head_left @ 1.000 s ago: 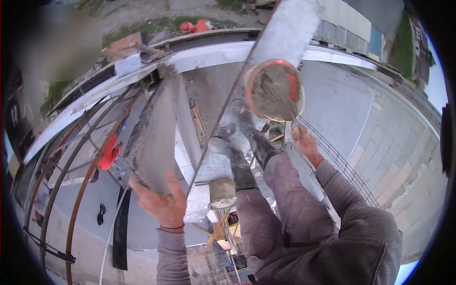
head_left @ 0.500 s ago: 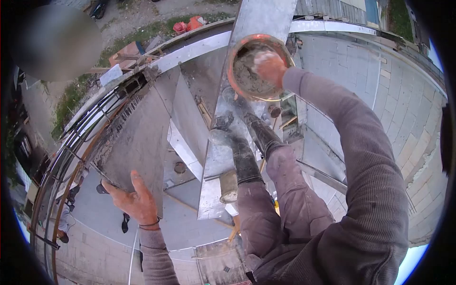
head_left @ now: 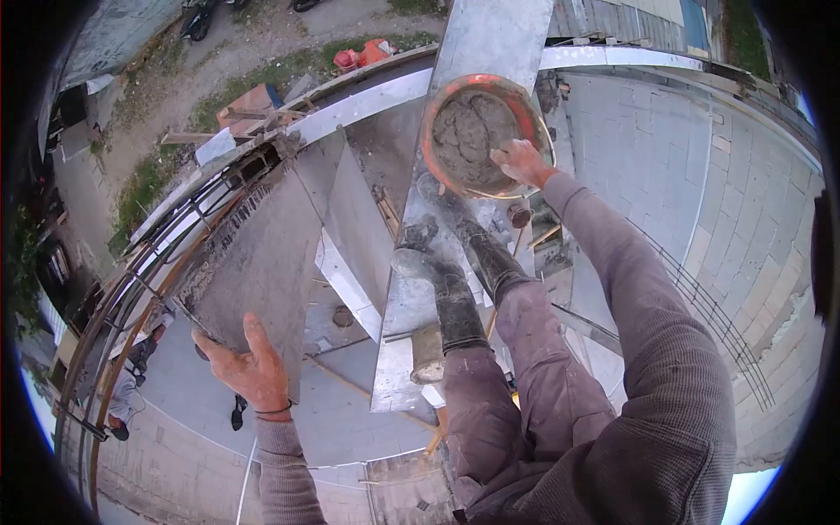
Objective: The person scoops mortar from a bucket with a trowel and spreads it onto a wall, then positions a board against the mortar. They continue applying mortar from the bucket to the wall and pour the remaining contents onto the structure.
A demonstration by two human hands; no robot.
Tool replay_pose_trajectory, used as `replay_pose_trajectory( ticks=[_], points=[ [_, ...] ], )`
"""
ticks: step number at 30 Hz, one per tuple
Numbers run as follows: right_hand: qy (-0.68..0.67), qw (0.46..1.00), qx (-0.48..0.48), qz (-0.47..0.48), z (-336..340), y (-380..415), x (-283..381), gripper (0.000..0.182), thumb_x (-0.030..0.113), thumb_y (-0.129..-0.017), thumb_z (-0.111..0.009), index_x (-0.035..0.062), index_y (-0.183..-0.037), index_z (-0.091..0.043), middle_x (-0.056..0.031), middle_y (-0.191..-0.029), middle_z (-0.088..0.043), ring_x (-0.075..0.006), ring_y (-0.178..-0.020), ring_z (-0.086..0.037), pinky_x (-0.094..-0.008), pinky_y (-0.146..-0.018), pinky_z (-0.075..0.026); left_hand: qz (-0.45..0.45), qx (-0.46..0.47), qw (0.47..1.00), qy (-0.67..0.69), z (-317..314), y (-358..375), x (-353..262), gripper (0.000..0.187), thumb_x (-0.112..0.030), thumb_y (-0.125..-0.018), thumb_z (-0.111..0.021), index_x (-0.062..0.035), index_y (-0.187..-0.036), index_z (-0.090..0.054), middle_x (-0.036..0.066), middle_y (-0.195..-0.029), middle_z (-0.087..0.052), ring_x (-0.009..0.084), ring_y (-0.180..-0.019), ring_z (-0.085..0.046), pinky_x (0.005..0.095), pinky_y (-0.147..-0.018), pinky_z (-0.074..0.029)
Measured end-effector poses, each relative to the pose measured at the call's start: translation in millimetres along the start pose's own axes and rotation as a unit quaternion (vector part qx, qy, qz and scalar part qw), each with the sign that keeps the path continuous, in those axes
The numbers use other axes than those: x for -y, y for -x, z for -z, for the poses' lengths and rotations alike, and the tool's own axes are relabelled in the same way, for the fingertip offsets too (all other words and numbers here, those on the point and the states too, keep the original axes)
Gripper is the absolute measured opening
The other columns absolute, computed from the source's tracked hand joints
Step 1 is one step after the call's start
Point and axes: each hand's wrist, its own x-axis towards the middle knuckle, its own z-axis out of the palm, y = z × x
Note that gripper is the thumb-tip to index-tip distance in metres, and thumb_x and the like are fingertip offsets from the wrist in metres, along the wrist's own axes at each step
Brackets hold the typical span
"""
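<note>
A round bucket (head_left: 431, 157) with an orange rim holds wet grey mortar (head_left: 472, 136) and stands on a metal-coloured plank. My right hand (head_left: 522, 164) is closed at the bucket's right side, over the mortar's edge; what its fingers hold, if anything, is hidden. At lower left, my left hand (head_left: 249, 372) has thumb and forefinger spread wide, at the near end of a cement-smeared grey slab (head_left: 254, 262). Whether its other fingers press on the slab's edge is hidden.
My boots (head_left: 459, 302) stand on the narrow plank (head_left: 398, 363), high above a lower floor. Bent steel bars (head_left: 131, 297) curve along the left. A person (head_left: 127, 394) is below at left. Block paving (head_left: 744, 201) lies at right, and a small can (head_left: 519, 216) hangs or stands beside the bucket.
My right hand has moved from the middle of the mortar to the bucket's right rim, uncovering the mortar. My left hand stays in nearly the same place.
</note>
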Motion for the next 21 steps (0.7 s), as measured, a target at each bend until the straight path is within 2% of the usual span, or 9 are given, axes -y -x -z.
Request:
replay_pose_trajectory(
  ticks=[2, 3, 6, 9, 12, 15, 17, 19, 21],
  points=[
    [-0.090, 0.994, 0.018, -0.066, 7, 11, 2, 0.023, 0.024, -0.090, -0.060, 0.0040, -0.094, -0.071, -0.0217, -0.090, -0.070, -0.0393, -0.094, -0.068, -0.0522, -0.083, -0.053, 0.015, 0.018, 1.000, 0.013, 1, 0, 2, 0.065, -0.018, -0.096, -0.067, 0.0139, -0.143, -0.037, 0.027, -0.127, -0.060, 0.0309, -0.112, -0.061, 0.0392, -0.098, -0.049],
    [-0.172, 0.966, 0.033, -0.190, 4, 8, 2, 0.034, 0.032, -0.096, -0.060, -0.0012, -0.094, -0.070, -0.0230, -0.086, -0.070, -0.0366, -0.084, -0.072, -0.0506, -0.074, -0.056, 0.030, 0.034, 0.999, 0.031, 2, 1, 4, 0.068, -0.019, -0.097, -0.068, 0.0135, -0.147, -0.035, 0.024, -0.134, -0.057, 0.0279, -0.117, -0.058, 0.0369, -0.102, -0.047],
    [-0.331, 0.893, 0.082, -0.293, 21, -7, 21, 0.045, 0.037, -0.099, -0.060, -0.0063, -0.093, -0.069, -0.0229, -0.078, -0.068, -0.0325, -0.066, -0.071, -0.0472, -0.061, -0.056, 0.029, 0.032, 0.998, 0.039, 0, 2, 7, 0.067, -0.019, -0.097, -0.068, 0.0130, -0.146, -0.036, 0.024, -0.134, -0.057, 0.0274, -0.117, -0.059, 0.0369, -0.101, -0.047],
    [-0.290, 0.921, 0.033, -0.259, 2, -11, 27, 0.045, 0.035, -0.099, -0.060, -0.0082, -0.093, -0.068, -0.0213, -0.074, -0.066, -0.0289, -0.055, -0.069, -0.0436, -0.053, -0.054, 0.014, -0.002, 1.000, -0.013, -3, 3, 8, 0.065, -0.018, -0.094, -0.068, 0.0123, -0.142, -0.037, 0.029, -0.126, -0.061, 0.0360, -0.113, -0.062, 0.0433, -0.099, -0.048],
    [-0.403, 0.860, 0.071, -0.305, 4, 6, 27, 0.044, 0.035, -0.099, -0.062, -0.0083, -0.089, -0.067, -0.0204, -0.073, -0.066, -0.0280, -0.058, -0.070, -0.0425, -0.054, -0.055, 0.016, 0.006, 1.000, 0.001, -2, 1, 4, 0.065, -0.017, -0.095, -0.068, 0.0115, -0.143, -0.036, 0.029, -0.126, -0.060, 0.0358, -0.114, -0.061, 0.0437, -0.101, -0.047],
    [-0.394, 0.887, 0.018, -0.241, -2, 22, 19, 0.043, 0.034, -0.099, -0.063, -0.0062, -0.084, -0.066, -0.0155, -0.066, -0.062, -0.0242, -0.049, -0.060, -0.0406, -0.049, -0.049, 0.024, 0.017, 1.000, 0.005, 0, 1, 8, 0.063, -0.020, -0.098, -0.068, 0.0087, -0.146, -0.040, 0.022, -0.135, -0.058, 0.0273, -0.118, -0.059, 0.0382, -0.102, -0.047],
    [-0.382, 0.901, 0.006, -0.206, -9, 29, 13, 0.042, 0.033, -0.100, -0.063, -0.0050, -0.082, -0.065, -0.0121, -0.063, -0.060, -0.0214, -0.046, -0.056, -0.0388, -0.047, -0.046, 0.020, 0.017, 1.000, 0.000, 0, 0, 5, 0.063, -0.018, -0.097, -0.067, 0.0094, -0.145, -0.038, 0.024, -0.132, -0.059, 0.0307, -0.116, -0.060, 0.0404, -0.102, -0.047],
    [-0.515, 0.807, 0.086, -0.277, -1, 35, 11, 0.038, 0.030, -0.103, -0.060, -0.0011, -0.081, -0.062, -0.0050, -0.060, -0.056, -0.0151, -0.043, -0.048, -0.0347, -0.043, -0.039, 0.017, 0.019, 1.000, -0.003, -1, 0, 5, 0.063, -0.016, -0.095, -0.067, 0.0100, -0.144, -0.037, 0.027, -0.129, -0.060, 0.0342, -0.114, -0.061, 0.0426, -0.101, -0.047],
    [-0.535, 0.792, 0.106, -0.275, 5, 41, 8, 0.038, 0.029, -0.103, -0.060, 0.0004, -0.080, -0.060, -0.0026, -0.060, -0.054, -0.0127, -0.043, -0.047, -0.0333, -0.042, -0.038, 0.012, 0.008, 1.000, -0.016, -2, 0, 8, 0.062, -0.016, -0.095, -0.068, 0.0098, -0.143, -0.038, 0.026, -0.128, -0.060, 0.0334, -0.114, -0.061, 0.0417, -0.101, -0.047]
  ],
)
